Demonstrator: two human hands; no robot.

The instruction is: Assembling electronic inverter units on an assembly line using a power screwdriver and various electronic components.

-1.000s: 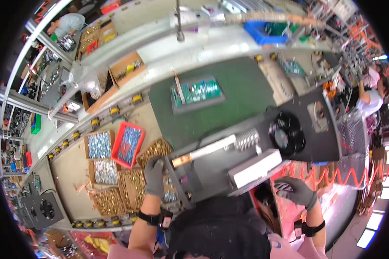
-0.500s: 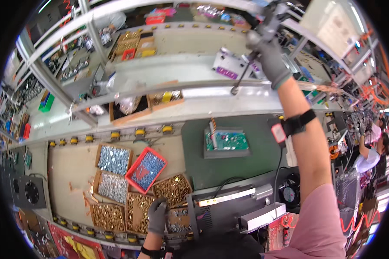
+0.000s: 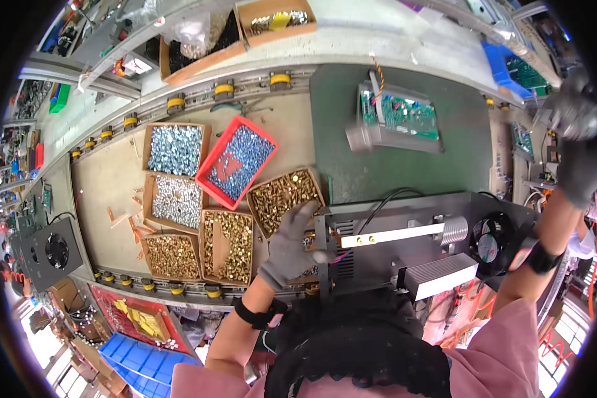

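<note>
My left hand (image 3: 289,247), in a grey glove, has its fingers spread. It is over the box edge beside the brass-coloured fasteners (image 3: 285,199), its thumb at the left end of a dark metal housing (image 3: 404,219). That housing carries a black fan (image 3: 492,242), a finned heat sink (image 3: 441,275) and a pale bar (image 3: 391,235). At the far right my gloved right hand (image 3: 579,169) is raised, closed around a blurred grey power screwdriver (image 3: 567,113). A green circuit board (image 3: 404,114) in a grey tray lies on the green mat (image 3: 351,176).
A red bin (image 3: 268,156) of small bluish screws sits among several cardboard boxes, including silvery fasteners (image 3: 177,199). Pliers (image 3: 235,107) lie behind. A blue tray (image 3: 504,69) stands far right. Another fan unit (image 3: 53,251) sits left; rollers (image 3: 223,88) line the bench.
The view has tilted down toward the bench. My right hand has moved from above the far rail to the right side. My left hand has shifted right, toward the housing, with fingers spread.
</note>
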